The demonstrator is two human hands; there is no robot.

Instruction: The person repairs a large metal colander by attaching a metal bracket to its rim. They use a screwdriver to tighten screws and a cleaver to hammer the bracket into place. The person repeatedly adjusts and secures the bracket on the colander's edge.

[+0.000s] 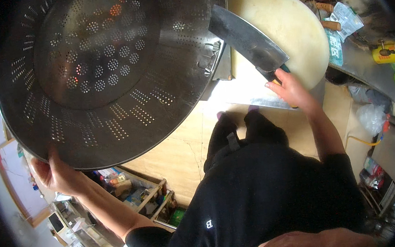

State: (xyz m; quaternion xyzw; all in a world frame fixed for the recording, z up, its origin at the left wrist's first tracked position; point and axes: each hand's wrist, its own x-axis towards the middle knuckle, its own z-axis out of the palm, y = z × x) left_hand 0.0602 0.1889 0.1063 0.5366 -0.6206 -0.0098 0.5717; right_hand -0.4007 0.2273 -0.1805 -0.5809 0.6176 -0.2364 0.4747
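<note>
A large round perforated metal pan or colander (pixel 125 91) is tilted up at the upper left, with a wire handle fitting (pixel 209 58) on its right side. My left hand (pixel 57 173) grips its lower left rim, thumb on the inner face. My right hand (pixel 290 90) holds a broad-bladed cleaver (pixel 246 37) by its handle; the blade points up and left, close to the pan's right rim. Beneath the cleaver lies a big round pale chopping board (pixel 287 22). Whether the blade touches the pan cannot be told.
At the right, a metal counter (pixel 360 70) bears wooden-handled tools (pixel 330 25), plastic packets (pixel 346 19) and a yellow container (pixel 390 53). A clear plastic bag (pixel 371 118) and a yellow hose (pixel 362 140) are below. Cluttered shelving (pixel 151 196) stands at the lower left, above the tiled floor (pixel 175 153).
</note>
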